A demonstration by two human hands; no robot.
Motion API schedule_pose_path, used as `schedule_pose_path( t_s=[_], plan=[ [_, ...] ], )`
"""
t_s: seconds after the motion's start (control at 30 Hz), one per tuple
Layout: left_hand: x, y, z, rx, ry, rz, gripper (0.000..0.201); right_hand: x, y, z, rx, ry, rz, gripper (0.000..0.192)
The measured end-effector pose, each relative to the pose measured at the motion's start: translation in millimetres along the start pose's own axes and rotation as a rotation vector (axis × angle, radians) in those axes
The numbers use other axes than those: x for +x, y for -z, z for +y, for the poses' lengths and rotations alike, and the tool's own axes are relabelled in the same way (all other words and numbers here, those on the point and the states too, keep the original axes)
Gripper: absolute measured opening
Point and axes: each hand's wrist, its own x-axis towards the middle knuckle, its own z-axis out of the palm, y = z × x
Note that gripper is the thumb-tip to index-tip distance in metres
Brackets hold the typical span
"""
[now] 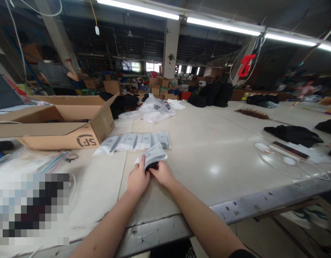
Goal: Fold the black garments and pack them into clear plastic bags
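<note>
A white printed plastic bag (pixel 156 153) lies at a slant on the table, its near end open around a folded black cloth item (pixel 151 166). My left hand (pixel 139 175) grips the bag's left side, with a finger stretched over its top. At the opening, my right hand (pixel 162 173) has its fingers closed on the bag's edge and the black item. Fingertips of both hands are partly hidden. Just beyond, several filled white bags (pixel 145 141) lie in an overlapping row.
An open cardboard box (pixel 101 123) stands at the left. Clear plastic bags (pixel 151 109) lie behind the row. Black fabric stacks (pixel 215 95) stand at the back. Cables (pixel 278 168) and a black garment (pixel 291 134) lie at the right. A person (pixel 58 73) stands at far left.
</note>
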Motion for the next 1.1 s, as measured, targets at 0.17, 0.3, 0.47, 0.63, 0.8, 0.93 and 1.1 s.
schedule_pose_path(
  t_s=[0.17, 0.3, 0.47, 0.63, 0.8, 0.93, 1.1],
  plan=[
    [1.5, 8.4, -4.6, 0.025, 0.046, 0.015, 0.067, -10.5, -0.4, -8.4, -0.591, 0.265, 0.058, 0.013],
    [9.1, 9.2, -19.8, -0.016, 0.012, 0.036, 0.065, -17.6, 5.0, -16.8, -0.808, 0.477, 0.064, 0.016],
    [14.2, 7.1, -33.4, -0.037, -0.199, 0.015, 0.064, -14.4, 22.0, -30.0, -1.062, 0.697, 0.035, 0.059],
    [11.4, 4.1, -30.8, -0.008, -0.235, 0.101, 0.061, -6.8, 31.5, -23.1, -1.198, 0.534, -0.095, 0.075],
    [8.4, 3.0, -27.9, 0.034, -0.273, 0.25, 0.051, -3.3, 32.1, -9.0, -1.215, 0.405, -0.146, 0.075],
    [8.6, 5.0, -24.7, 0.022, -0.261, 0.26, 0.041, 2.1, 34.5, -4.0, -1.178, 0.306, -0.083, 0.088],
    [12.9, 6.6, -21.2, -0.01, -0.242, 0.269, 0.038, 13.8, 42.9, -0.1, -1.078, 0.382, -0.126, 0.08]
  ],
)
